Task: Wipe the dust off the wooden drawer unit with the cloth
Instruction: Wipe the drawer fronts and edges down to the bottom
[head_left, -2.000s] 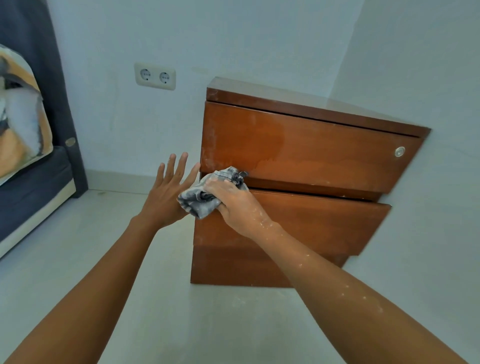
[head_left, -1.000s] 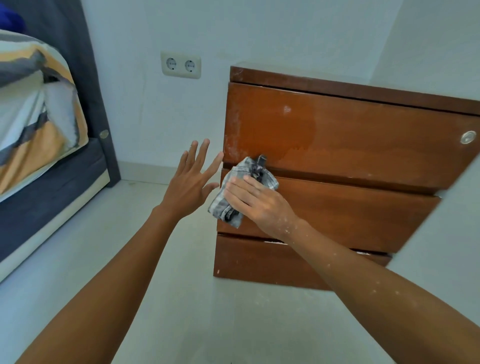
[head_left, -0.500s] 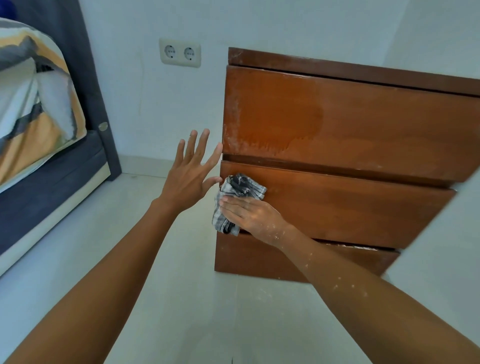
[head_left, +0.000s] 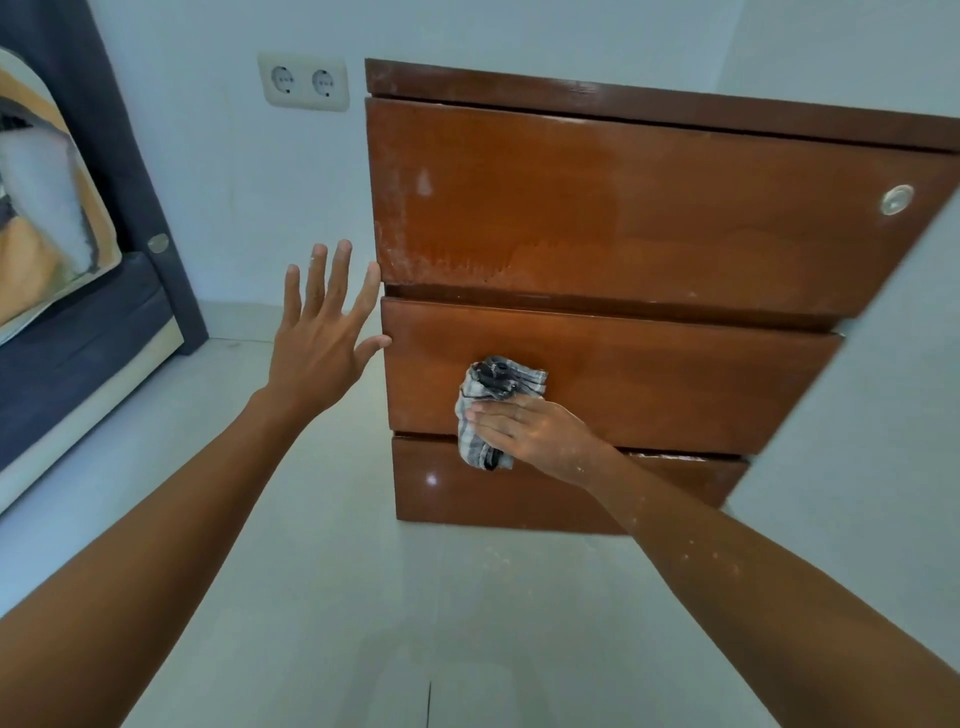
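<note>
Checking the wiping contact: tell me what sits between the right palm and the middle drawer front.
In the head view, the checked cloth is bunched between the right hand and the middle drawer front of the drawer unit.

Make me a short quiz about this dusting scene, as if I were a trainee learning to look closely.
1. True or false: the right hand presses the cloth against the top drawer front.
2. Multiple choice: the left hand is A) gripping the cloth, B) open with spread fingers at the drawer unit's left edge, C) flat on the floor.
3. Fill in: pale dust streaks show along the lower left of the ___ drawer front.

Key
1. False; it presses it against the middle drawer front.
2. B
3. top
</note>
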